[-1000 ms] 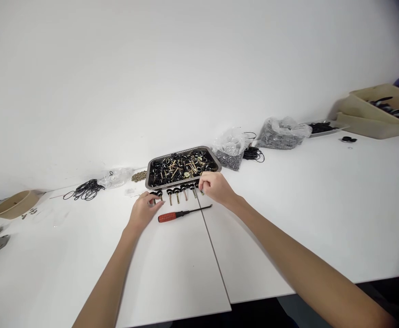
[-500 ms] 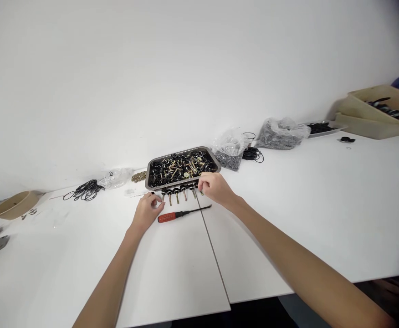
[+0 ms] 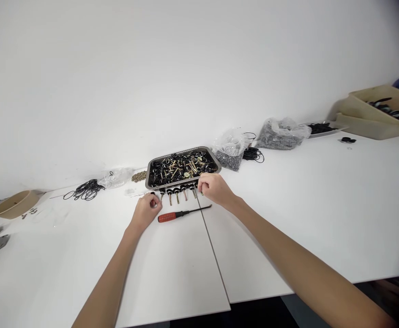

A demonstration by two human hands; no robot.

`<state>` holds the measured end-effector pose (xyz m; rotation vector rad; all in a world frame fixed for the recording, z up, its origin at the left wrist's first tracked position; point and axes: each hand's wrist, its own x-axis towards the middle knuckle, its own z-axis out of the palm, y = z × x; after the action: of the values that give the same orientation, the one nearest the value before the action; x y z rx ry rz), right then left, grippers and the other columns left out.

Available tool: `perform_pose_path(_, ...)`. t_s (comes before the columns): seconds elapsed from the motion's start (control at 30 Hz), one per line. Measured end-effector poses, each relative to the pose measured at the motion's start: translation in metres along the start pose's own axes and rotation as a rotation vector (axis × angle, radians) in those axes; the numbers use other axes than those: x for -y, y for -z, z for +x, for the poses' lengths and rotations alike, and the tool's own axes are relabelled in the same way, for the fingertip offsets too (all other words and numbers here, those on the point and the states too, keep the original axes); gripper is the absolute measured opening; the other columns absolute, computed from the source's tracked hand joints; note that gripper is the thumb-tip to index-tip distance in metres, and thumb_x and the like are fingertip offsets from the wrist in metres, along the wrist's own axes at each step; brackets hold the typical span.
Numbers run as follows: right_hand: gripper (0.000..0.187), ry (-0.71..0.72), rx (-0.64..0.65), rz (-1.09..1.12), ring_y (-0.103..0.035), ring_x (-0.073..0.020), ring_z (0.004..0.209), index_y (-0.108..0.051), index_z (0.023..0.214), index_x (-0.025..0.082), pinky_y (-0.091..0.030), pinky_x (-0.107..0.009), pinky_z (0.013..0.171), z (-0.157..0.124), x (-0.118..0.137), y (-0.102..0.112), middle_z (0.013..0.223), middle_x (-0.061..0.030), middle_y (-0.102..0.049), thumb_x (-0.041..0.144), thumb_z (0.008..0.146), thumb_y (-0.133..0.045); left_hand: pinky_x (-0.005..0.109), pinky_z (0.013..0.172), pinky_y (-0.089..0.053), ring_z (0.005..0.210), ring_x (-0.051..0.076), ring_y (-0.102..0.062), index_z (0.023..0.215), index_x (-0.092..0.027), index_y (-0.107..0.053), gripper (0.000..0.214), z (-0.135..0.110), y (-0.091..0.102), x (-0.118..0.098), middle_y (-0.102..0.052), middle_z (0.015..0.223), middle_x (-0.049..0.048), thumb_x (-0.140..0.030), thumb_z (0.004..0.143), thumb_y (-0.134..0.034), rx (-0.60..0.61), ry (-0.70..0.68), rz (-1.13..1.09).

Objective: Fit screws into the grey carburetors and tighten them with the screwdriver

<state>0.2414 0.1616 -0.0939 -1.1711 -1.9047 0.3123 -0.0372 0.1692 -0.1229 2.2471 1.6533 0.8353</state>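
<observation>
Several brass-coloured screws with black round heads (image 3: 177, 195) lie in a row along the near side of a metal tray (image 3: 147, 182). At the left end of that row is my left hand (image 3: 146, 210), its thumb and fingers curled together in a pinch. Whatever may be between them is too small to make out. My right hand (image 3: 216, 187) is closed at the right end of the row, close to the tray's near corner; its fingers hide what they touch. On the table between both hands, below the row, rests a screwdriver (image 3: 167, 217) with a red and black handle.
The tray holds a heap of black and brass-coloured parts. Left of it are small brass pieces (image 3: 139, 176), a plastic bag (image 3: 117, 177), black rings (image 3: 88, 189) and a beige bowl (image 3: 15, 205). Rightward stand bags of small parts (image 3: 229, 155) and beige bins (image 3: 366, 125).
My left hand's thumb and fingertips have shifted slightly left, away from the leftmost screw shank, and curled closer together. My right hand stays almost still.
</observation>
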Motion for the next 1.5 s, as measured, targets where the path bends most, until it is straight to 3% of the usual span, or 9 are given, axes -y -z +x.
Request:
perform_pose_path(0.33, 0.032, 0.014, 0.013, -0.005, -0.050, -0.0097, 0.058, -0.058, 0.050, 0.015, -0.035, -0.022, 0.058, -0.001, 0.000, -0.002, 0.064, 0.0004, -0.059, -0.002, 0.065, -0.035, 0.025, 0.058, -0.034, 0.059, 0.011, -0.043, 0.076, -0.021, -0.057, 0.016, 0.001, 0.000, 0.001, -0.048, 0.064, -0.0032, -0.036, 0.075, -0.061, -0.006, 0.007, 0.025)
perform_pose_path(0.5, 0.032, 0.028, 0.008, -0.007, -0.050, -0.0099, 0.058, -0.057, 0.049, 0.015, -0.035, -0.022, 0.058, -0.001, 0.000, -0.002, 0.063, 0.0002, -0.059, -0.002, 0.065, -0.035, 0.024, 0.058, -0.034, 0.059, 0.011, -0.043, 0.066, -0.019, -0.051, 0.020, 0.001, 0.000, 0.000, -0.049, 0.064, -0.0029, -0.034, 0.076, -0.060, 0.012, 0.027, 0.025)
perform_pose_path(0.77, 0.032, 0.026, 0.018, -0.027, -0.050, -0.0105, 0.060, -0.057, 0.049, 0.015, -0.035, -0.022, 0.059, -0.001, -0.001, -0.004, 0.063, 0.0001, -0.059, -0.002, 0.066, -0.035, 0.025, 0.059, -0.035, 0.060, 0.012, -0.046, 0.067, -0.020, -0.054, 0.016, 0.000, 0.003, -0.003, -0.055, 0.068, -0.0012, -0.032, 0.075, -0.058, 0.001, 0.055, 0.061)
perform_pose_path(1.3, 0.032, 0.015, 0.033, -0.009, -0.051, -0.0106, 0.060, -0.057, 0.049, 0.015, -0.036, -0.022, 0.058, -0.001, 0.002, -0.003, 0.063, -0.0008, -0.060, 0.000, 0.066, -0.034, 0.028, 0.066, -0.037, 0.064, 0.014, -0.049, 0.065, -0.019, -0.053, 0.012, -0.002, 0.006, -0.010, -0.057, 0.069, 0.0000, -0.024, 0.075, -0.056, -0.007, -0.063, 0.185)
perform_pose_path(1.5, 0.032, 0.029, 0.030, -0.005, -0.051, -0.0108, 0.060, -0.057, 0.049, 0.015, -0.036, -0.022, 0.059, -0.001, 0.001, -0.003, 0.063, -0.0010, -0.059, 0.000, 0.065, -0.034, 0.028, 0.065, -0.037, 0.063, 0.014, -0.046, 0.062, -0.019, -0.051, 0.018, -0.003, 0.008, -0.016, -0.055, 0.067, 0.0006, -0.026, 0.078, -0.055, 0.046, -0.069, 0.120)
